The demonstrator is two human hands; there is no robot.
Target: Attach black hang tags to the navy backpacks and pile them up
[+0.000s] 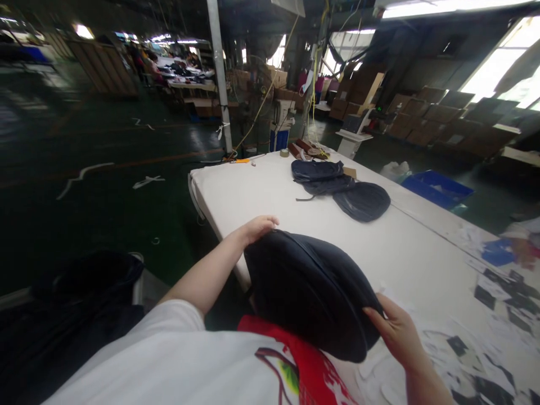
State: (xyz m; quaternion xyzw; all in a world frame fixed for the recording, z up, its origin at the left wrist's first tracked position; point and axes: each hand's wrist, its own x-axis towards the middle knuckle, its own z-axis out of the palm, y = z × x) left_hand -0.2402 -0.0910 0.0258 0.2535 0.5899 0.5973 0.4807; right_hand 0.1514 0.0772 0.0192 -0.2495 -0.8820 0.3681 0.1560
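Head view: dark green floor (pixel 126 225) takes up the left side, with white strips lying on it. White table (pixel 236 197) runs from near to far through the middle and right. Cardboard boxes (pixel 447 124) are stacked at far right, beyond the table. Dark cloth heap (pixel 80 326) at near left, beside the wearer; details too dark to tell.

Dark fabric piece (pixel 312 292), rounded, with a raised seam along it: held tilted in front of the wearer's torso, across the near left edge of the table as seen. Contact with the tabletop: cannot tell. Dark and white scraps (pixel 485 295) spread over the near right of the table. Folded dark pieces (pixel 363 199) lie overlapping farther along the table, well apart from the held piece. Blue tray (pixel 462 194) stands beyond the table, to the right.

Hands, both grasping the fabric piece. Right hand (pixel 392 320): pinching its right end, thumb on the near face. Left hand (pixel 259 228): gripping its upper left edge. Another person's hand (pixel 523 252), blurred, at far right near the scraps; grasp cannot be told.

Smallest: tape roll (pixel 284 153) at the far end of the table; orange item (pixel 242 161) to its left.
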